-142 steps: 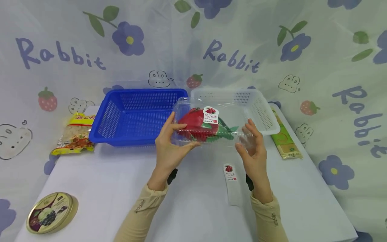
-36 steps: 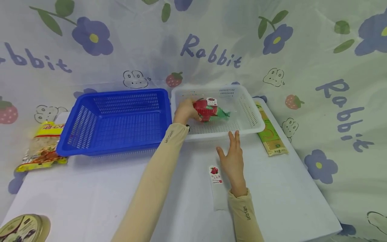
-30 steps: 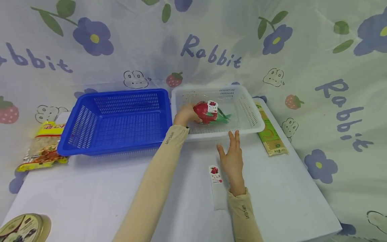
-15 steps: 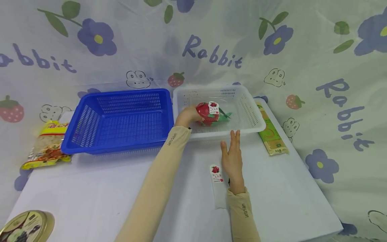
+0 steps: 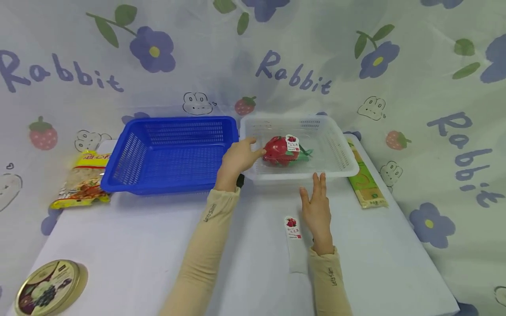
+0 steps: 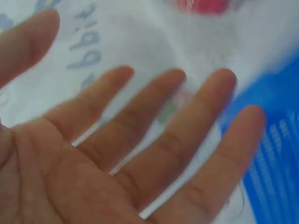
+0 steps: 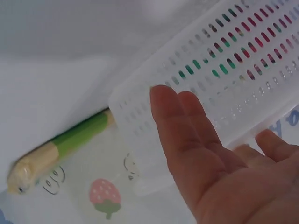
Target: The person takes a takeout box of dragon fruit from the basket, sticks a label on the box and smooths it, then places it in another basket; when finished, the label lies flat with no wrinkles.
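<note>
A clear plastic box holding a red dragon fruit [image 5: 281, 150] lies inside the white basket [image 5: 343, 169]. My left hand [image 5: 238, 158] hovers at the basket's left wall, fingers spread and relaxed, holding nothing; in the left wrist view the fingers [image 6: 154, 126] are straight, with the red fruit [image 6: 205, 5] blurred beyond them. My right hand [image 5: 316, 206] lies flat on the table just in front of the basket, fingers straight and pointing at its front wall [image 7: 219, 88]. A label strip [image 5: 294, 239] lies beside the right wrist.
A blue basket [image 5: 118, 177] stands left of the white one. A yellow snack bag [image 5: 81, 184] lies at the far left, a round tin [image 5: 49, 287] at the front left corner. A green and tan packet [image 5: 365, 180] lies right of the white basket.
The left hand set the boxed dragon fruit down in the white basket, let go and drew back to the left wall. The right hand stayed flat on the table.
</note>
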Motion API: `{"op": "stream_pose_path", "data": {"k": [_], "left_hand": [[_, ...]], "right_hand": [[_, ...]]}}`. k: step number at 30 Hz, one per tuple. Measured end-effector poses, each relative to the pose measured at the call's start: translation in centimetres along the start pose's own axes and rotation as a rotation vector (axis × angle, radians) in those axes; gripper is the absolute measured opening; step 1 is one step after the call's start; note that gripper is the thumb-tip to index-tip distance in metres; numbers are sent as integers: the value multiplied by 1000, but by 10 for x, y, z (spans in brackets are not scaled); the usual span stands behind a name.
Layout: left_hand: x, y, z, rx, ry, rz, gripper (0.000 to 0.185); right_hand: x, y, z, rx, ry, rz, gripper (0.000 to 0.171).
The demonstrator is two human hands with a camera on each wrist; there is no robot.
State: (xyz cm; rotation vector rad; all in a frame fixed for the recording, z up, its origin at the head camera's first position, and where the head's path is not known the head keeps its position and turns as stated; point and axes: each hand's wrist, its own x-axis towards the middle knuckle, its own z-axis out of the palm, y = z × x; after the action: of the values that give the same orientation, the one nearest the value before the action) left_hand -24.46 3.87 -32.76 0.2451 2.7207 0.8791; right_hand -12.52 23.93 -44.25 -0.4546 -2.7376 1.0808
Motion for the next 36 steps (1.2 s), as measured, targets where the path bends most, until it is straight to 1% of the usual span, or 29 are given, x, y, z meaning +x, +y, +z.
{"op": "stream_pose_path", "data": {"k": [2,4,6,8,10,12,14,16,18,20,22,25,27,29,31,34,36], "left_hand": [[-14,-7,-1,-15,61,30,55],[-28,-15,-1,-32,152,80,49],[-40,-24,1,-48,284,153,42],[-50,-33,4,-57,449,248,35],[-57,-43,7,-48,637,342,29],[-64,-52,11,-36,796,417,28],[-69,-63,13,-13,901,464,28],[-74,-74,15,26,957,491,30],[-80,-88,16,79,968,504,33],[-84,-104,17,139,949,510,36],[-89,-122,16,191,913,506,43],[-97,-152,16,255,819,452,54],[-105,-171,17,276,756,392,61],[-115,-186,19,299,696,328,65],[-125,-196,22,326,662,284,71],[-136,-205,26,379,629,245,86],[-141,-208,29,415,600,227,87]], "right_hand": [[3,3,-6,-26,-16,-3,67],[7,5,-14,-60,-37,-1,67],[11,6,-22,-98,-65,3,67],[16,7,-30,-141,-87,0,67],[20,8,-38,-181,-108,-5,68],[24,8,-46,-219,-123,-12,69],[27,8,-52,-254,-138,-17,70],[29,9,-58,-283,-152,-26,71],[31,10,-63,-301,-167,-36,71],[32,12,-67,-297,-186,-59,71],[34,14,-72,-277,-215,-89,71],[35,19,-78,-239,-258,-159,70],[31,25,-80,-222,-252,-222,68],[24,32,-78,-222,-208,-288,66],[13,40,-73,-255,-118,-361,68],[-3,53,-64,-356,40,-461,72],[-11,62,-58,-431,136,-515,77]]}}
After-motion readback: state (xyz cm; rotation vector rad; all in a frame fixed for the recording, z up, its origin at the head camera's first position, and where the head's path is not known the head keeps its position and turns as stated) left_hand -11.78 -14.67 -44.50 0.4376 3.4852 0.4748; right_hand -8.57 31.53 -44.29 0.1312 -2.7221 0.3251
